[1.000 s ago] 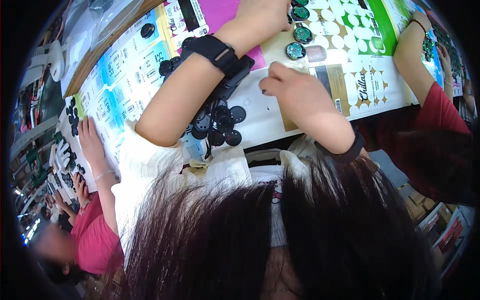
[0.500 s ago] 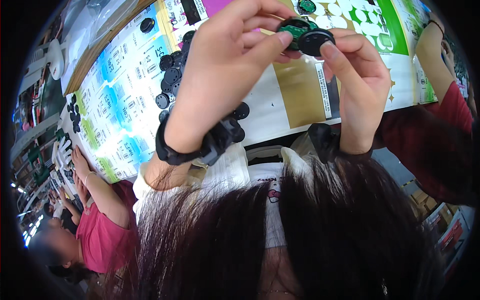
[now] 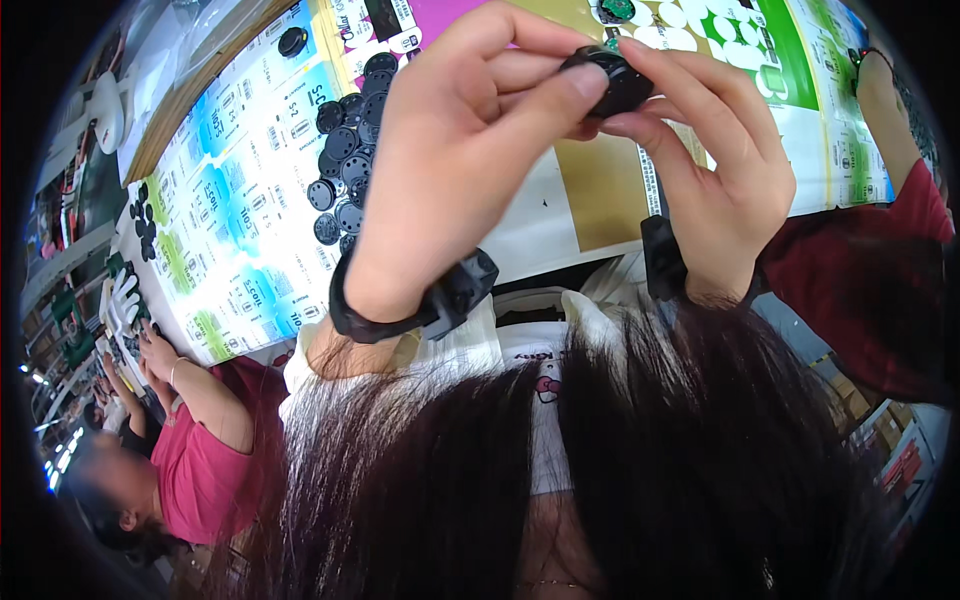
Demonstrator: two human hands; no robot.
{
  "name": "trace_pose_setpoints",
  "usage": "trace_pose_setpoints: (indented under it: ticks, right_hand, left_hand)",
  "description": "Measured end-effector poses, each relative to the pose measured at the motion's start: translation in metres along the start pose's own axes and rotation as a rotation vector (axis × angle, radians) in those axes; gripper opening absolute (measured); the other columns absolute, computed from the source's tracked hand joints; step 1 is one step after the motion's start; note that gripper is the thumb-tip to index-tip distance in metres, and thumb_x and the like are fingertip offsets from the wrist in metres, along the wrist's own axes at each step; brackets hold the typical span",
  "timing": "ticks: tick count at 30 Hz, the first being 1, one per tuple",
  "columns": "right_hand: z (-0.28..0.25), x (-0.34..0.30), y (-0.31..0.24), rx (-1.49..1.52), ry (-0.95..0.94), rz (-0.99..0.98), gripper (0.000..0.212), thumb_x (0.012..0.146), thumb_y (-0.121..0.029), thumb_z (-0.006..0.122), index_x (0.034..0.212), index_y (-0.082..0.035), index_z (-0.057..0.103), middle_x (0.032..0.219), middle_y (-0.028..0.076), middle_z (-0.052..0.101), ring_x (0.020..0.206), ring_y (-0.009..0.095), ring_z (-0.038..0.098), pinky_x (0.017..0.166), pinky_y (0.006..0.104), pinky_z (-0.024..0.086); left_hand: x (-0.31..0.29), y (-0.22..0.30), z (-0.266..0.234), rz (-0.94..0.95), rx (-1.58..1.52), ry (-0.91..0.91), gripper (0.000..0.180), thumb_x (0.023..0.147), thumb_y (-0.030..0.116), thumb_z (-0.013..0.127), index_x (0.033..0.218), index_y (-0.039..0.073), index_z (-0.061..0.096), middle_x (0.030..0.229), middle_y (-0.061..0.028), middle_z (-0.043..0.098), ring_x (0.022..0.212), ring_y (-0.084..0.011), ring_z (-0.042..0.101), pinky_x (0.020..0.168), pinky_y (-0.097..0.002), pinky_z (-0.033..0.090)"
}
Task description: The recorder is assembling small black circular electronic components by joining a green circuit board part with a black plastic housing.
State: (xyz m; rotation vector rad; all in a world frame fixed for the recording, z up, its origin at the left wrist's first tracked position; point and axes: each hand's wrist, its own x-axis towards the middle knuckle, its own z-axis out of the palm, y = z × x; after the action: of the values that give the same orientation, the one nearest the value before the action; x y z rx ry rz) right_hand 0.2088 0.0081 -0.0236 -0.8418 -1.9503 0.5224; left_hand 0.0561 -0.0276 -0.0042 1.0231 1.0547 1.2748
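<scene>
Above the table's printed sheets, my left hand pinches a small black round casing between thumb and fingers. My right hand grips the same casing from the other side, index finger at the top edge and thumb below. A sliver of green circuit board shows at the casing's upper edge; my fingers hide much of the rest. To the left of my left hand lies a heap of black perforated discs. Beyond my hands sits another round part with a green circuit board.
A single black round part lies on the left sheets near a wooden strip. Small black pieces cluster at the table's left edge. A person in a red top works on the left; another person's arm reaches in at right.
The black disc in my right hand and the casing with the green board in my left have come together into one stack. The green board is now mostly covered.
</scene>
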Motion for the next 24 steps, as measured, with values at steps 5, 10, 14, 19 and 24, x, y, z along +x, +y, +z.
trace_pose_setpoints:
  ticks: [5, 10, 14, 19, 24]
  right_hand:
    - [-0.001, 0.002, 0.004, -0.057, -0.030, -0.162, 0.043, 0.061, 0.005, 0.067, 0.103, -0.001, 0.060, 0.097, 0.011, 0.055, 0.077, 0.015, 0.055, 0.063, 0.0237, 0.047]
    - [0.004, 0.006, 0.006, -0.082, -0.026, -0.251, 0.040, 0.067, -0.004, 0.066, 0.105, 0.002, 0.057, 0.100, 0.011, 0.053, 0.086, 0.020, 0.052, 0.072, 0.0278, 0.044]
    - [-0.003, 0.005, 0.004, -0.128, -0.006, -0.263, 0.038, 0.070, -0.012, 0.066, 0.105, 0.001, 0.057, 0.099, 0.011, 0.052, 0.087, 0.021, 0.052, 0.075, 0.0288, 0.042]
    - [0.000, 0.005, 0.003, -0.152, 0.014, -0.287, 0.037, 0.070, -0.014, 0.066, 0.105, -0.001, 0.058, 0.099, 0.009, 0.051, 0.087, 0.021, 0.051, 0.075, 0.0284, 0.042]
    - [-0.001, 0.007, 0.000, -0.146, 0.021, -0.293, 0.036, 0.070, -0.011, 0.066, 0.104, -0.002, 0.059, 0.099, 0.009, 0.050, 0.087, 0.020, 0.051, 0.074, 0.0286, 0.042]
  left_hand:
    - [0.004, 0.009, -0.014, -0.124, -0.077, -0.132, 0.030, 0.088, 0.017, 0.044, 0.105, -0.007, 0.046, 0.100, -0.0175, 0.057, 0.092, -0.0255, 0.058, 0.086, -0.0384, 0.046]
    - [0.003, 0.007, -0.008, -0.196, -0.316, 0.003, 0.036, 0.087, 0.014, 0.048, 0.114, -0.008, 0.043, 0.104, -0.0174, 0.055, 0.094, -0.0247, 0.057, 0.085, -0.0347, 0.046]
    - [0.002, 0.002, -0.012, -0.250, -0.455, -0.095, 0.042, 0.084, 0.011, 0.055, 0.118, -0.010, 0.041, 0.108, -0.0172, 0.054, 0.096, -0.0206, 0.056, 0.081, -0.0290, 0.048]
    - [0.005, 0.001, -0.004, -0.157, -0.382, -0.062, 0.030, 0.085, 0.010, 0.054, 0.109, -0.007, 0.051, 0.101, -0.0153, 0.058, 0.091, -0.0213, 0.059, 0.078, -0.0312, 0.052]
    - [0.004, 0.003, -0.004, -0.169, -0.407, -0.065, 0.030, 0.085, 0.010, 0.054, 0.109, -0.008, 0.051, 0.101, -0.0160, 0.057, 0.092, -0.0215, 0.059, 0.080, -0.0316, 0.052]
